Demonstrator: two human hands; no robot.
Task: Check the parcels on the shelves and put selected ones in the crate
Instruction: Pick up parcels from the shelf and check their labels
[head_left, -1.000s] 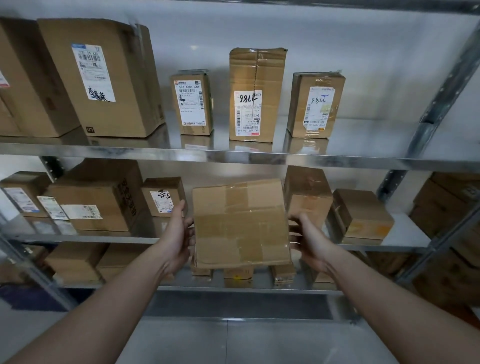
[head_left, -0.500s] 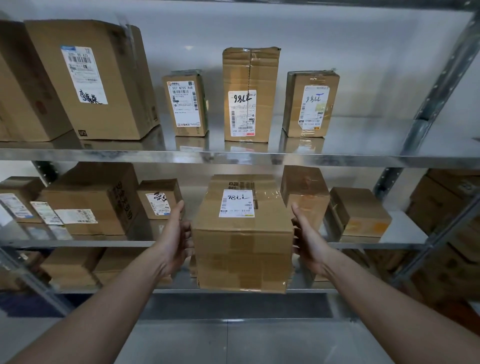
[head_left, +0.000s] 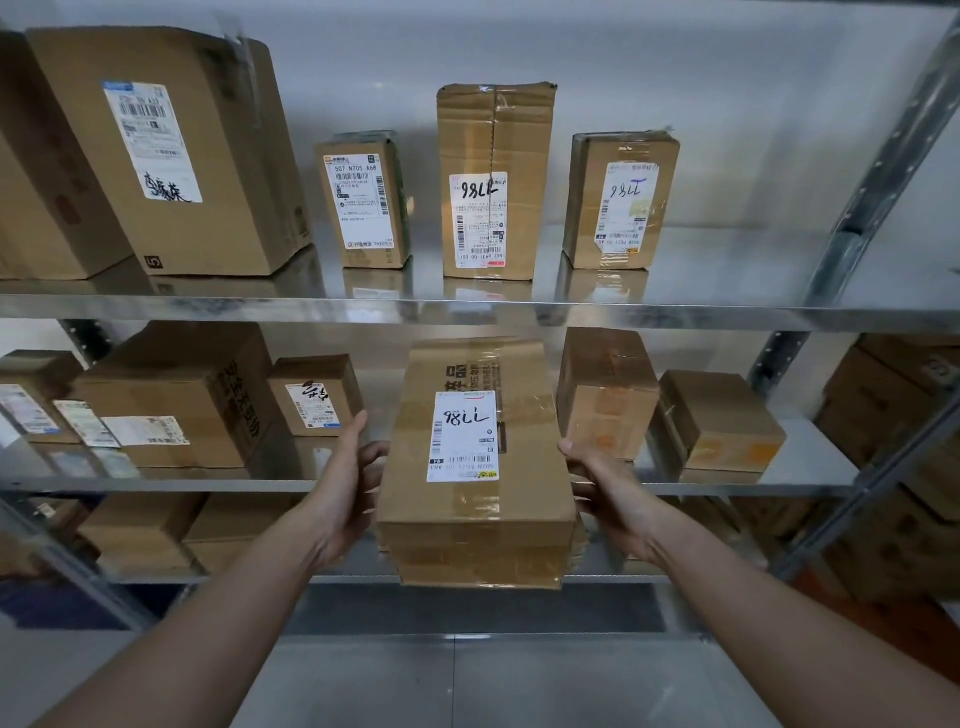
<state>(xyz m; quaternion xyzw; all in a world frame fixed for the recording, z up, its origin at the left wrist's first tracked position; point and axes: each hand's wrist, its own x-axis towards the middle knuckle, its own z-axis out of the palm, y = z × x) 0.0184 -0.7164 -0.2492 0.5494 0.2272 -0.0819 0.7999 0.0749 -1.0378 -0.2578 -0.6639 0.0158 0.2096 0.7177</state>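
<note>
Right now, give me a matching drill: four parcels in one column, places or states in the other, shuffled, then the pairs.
Things
1. parcel with the handwritten 7786 label
2. tall taped box
3. big box with handwritten characters on its label
4. small plain box with orange marks

Places or states
A. middle shelf, far right
B. top shelf, left
C. held off the shelf between left hand and right hand
D. top shelf, standing upright between two shorter parcels

Pairs: 1-C, 2-D, 3-B, 4-A

Both hands (head_left: 478, 499) gripping labelled parcel (head_left: 475, 467), w/ shelves (head_left: 467, 312) behind
</note>
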